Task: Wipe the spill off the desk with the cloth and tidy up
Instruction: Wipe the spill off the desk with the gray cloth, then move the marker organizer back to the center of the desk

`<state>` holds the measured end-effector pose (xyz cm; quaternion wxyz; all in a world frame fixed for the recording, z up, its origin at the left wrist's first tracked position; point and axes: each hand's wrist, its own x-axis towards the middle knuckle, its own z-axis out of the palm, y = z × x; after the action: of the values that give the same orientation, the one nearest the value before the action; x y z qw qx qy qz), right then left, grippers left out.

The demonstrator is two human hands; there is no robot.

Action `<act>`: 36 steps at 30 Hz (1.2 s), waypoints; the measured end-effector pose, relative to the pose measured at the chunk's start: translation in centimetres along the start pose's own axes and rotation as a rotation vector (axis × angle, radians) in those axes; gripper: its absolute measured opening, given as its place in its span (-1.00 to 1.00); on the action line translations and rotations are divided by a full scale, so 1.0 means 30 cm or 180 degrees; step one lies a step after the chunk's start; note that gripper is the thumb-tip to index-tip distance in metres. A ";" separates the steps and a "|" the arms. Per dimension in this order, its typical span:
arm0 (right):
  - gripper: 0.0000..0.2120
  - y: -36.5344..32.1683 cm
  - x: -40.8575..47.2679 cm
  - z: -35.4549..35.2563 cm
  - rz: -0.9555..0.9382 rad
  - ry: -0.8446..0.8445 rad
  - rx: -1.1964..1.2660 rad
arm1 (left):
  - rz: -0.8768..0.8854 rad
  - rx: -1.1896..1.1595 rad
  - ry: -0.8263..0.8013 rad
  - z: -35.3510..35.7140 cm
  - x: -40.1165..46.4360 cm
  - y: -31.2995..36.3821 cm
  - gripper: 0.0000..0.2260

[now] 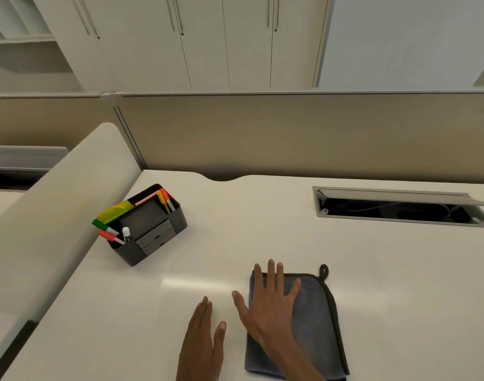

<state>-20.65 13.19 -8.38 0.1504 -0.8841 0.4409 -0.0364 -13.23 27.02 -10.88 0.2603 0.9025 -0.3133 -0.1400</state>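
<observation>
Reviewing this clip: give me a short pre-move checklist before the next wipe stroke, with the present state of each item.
1. Right hand flat on the cloth: ok.
2. Cloth lies flat on the desk: ok.
3. Left hand off the cloth, resting open on the desk: ok.
4. Spill located: cannot tell; only a glossy patch shows left of the cloth.
5. Organizer stands away from the cloth: ok.
6. Cable hatch closed: not ok, lid open.

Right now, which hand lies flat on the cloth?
The right hand, spread on the grey cloth; the left hand rests on bare desk beside it.
</observation>
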 end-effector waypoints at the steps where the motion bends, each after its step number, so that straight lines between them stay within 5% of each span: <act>1: -0.22 -0.049 0.044 -0.017 -0.0045 -0.0032 0.0101 | -0.0102 -0.0301 0.0233 -0.030 0.022 -0.002 -0.50; 7: -0.49 -0.342 0.321 -0.119 -0.0191 -0.0161 0.1062 | -0.0732 -0.1364 0.1127 -0.262 0.266 -0.108 -0.69; 17: -0.60 -0.637 0.696 -0.126 -0.0258 -0.0453 0.1492 | -0.1906 -0.1571 0.2290 -0.449 0.529 -0.338 -0.62; 30: -0.61 -0.684 0.796 -0.044 -0.0148 -0.0794 0.1389 | -0.1567 -0.2067 0.2089 -0.516 0.642 -0.388 -0.64; 36: -0.59 -0.680 0.804 -0.054 -0.0236 -0.0904 0.1398 | -0.1244 -0.1512 0.1868 -0.540 0.681 -0.425 -0.66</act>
<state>9.38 5.30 -2.41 0.3976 -0.8421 0.3642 -0.0122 15.40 28.69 -6.46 0.5078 0.8614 -0.0081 0.0078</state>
